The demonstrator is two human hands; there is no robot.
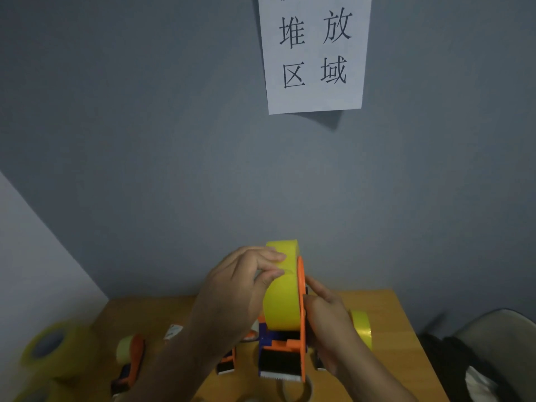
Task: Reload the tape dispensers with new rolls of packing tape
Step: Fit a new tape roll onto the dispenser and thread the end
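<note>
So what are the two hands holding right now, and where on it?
Left hand pinches the yellow tape roll at its outer surface; right hand holds the orange plastic dispenser by its side plate.

Yellow tape roll [282, 288] upright in raised orange dispenser [300, 320], above wooden table.

Between your hands, the yellow tape roll [282, 297] looks like smooth plastic film with a soft sheen, and the dispenser [291, 340] holding it is hard orange plastic, smooth and matt. Below your hands, the table [385, 306] shows a light wood-grain surface with a dull finish. Just right of your right hand [326, 320], a second roll [362, 329] shines glossier. High above your hands, a matt paper sheet [314, 53] hangs on a flat, matt grey wall [145, 140].
</note>
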